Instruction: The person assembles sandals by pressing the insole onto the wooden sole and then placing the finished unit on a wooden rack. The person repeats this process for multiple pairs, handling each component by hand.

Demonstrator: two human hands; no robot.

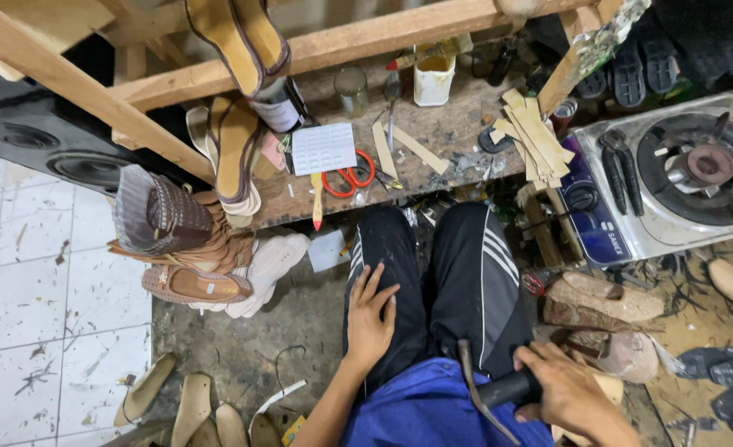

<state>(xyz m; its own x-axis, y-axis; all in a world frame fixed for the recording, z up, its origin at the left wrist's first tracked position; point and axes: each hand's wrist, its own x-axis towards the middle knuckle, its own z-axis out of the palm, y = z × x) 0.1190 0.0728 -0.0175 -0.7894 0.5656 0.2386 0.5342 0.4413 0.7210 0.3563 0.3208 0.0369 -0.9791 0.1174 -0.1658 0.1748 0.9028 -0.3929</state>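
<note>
Right hand (567, 396) is closed round the dark handle of a tool (486, 396), low on the right thigh; its thin curved metal end hooks down over the blue cloth (428, 410) on the lap. Left hand (369, 314) lies open and flat on the left thigh, holding nothing, fingers spread toward the knee.

Ahead sits a low workbench (449, 136) with red-handled scissors (348, 176), a white card (323, 148), a pale cup (433, 79) and a heap of tan strips (536, 132). A gas stove (673, 174) stands just beside it on the right.

As I judge it, the curved metal end is the main hazard: it rests close to the leg and lap, so a slip or a jerk of the right hand could jab the thigh or snag the cloth. The open left hand lies near enough to be caught by a swing across. The strips lie near the burner, which could scorch them if it were lit; I cannot tell whether it is.
</note>
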